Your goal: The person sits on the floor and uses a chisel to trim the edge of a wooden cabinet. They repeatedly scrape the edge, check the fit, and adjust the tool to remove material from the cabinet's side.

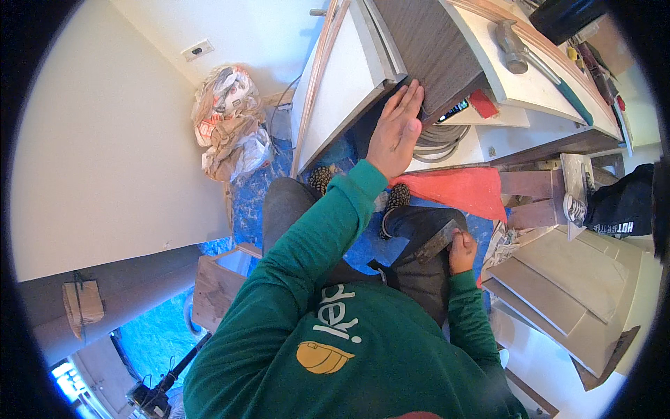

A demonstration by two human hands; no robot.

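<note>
My left hand (396, 126), fingers stretched out, lies at the edge of a dark wood-grain panel (438, 56), beside a white board with a grey edge (349, 77). My right hand (462, 248) rests by my thigh, closed on a worn metal blade tool (436, 243), apparently a scraper. Above the left hand's right side, a hammer (513, 49) with a teal grip lies on a white board. A coiled grey cable (443, 143) and a red cloth (460, 188) sit just right of that hand.
Crumpled bags (230, 115) lie by the left wall over blue floor sheeting (255, 199). A wooden box (216, 293) stands at left, stacked panels (558, 279) at lower right. Another person's sneaker (575, 209) and dark trouser leg (618, 199) are on a wooden support at right.
</note>
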